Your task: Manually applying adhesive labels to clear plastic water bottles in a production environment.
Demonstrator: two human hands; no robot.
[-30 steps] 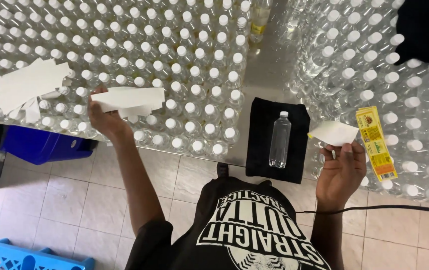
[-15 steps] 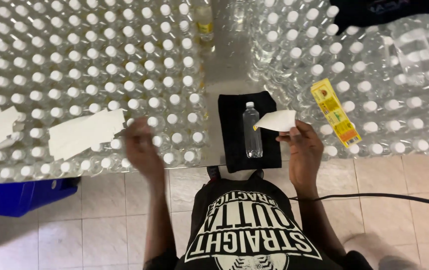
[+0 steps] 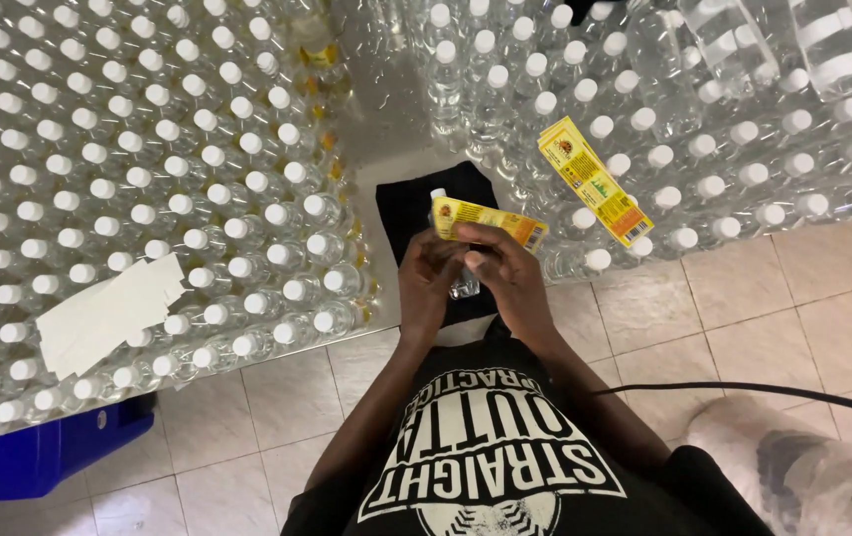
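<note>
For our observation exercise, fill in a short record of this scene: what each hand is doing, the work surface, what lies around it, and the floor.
left hand: on the clear bottle, fingers curled
right hand: pressing the yellow label onto that bottle
work surface: black cloth
left side: white-capped bottles, white backing papers on top
right side: more capped bottles, spare yellow labels on them
floor: beige tiles, blue crate, black cable

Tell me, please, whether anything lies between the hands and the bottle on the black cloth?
Nothing visible does. Both the left hand and right hand are already on the bottle, pressing the yellow label across it.
</note>
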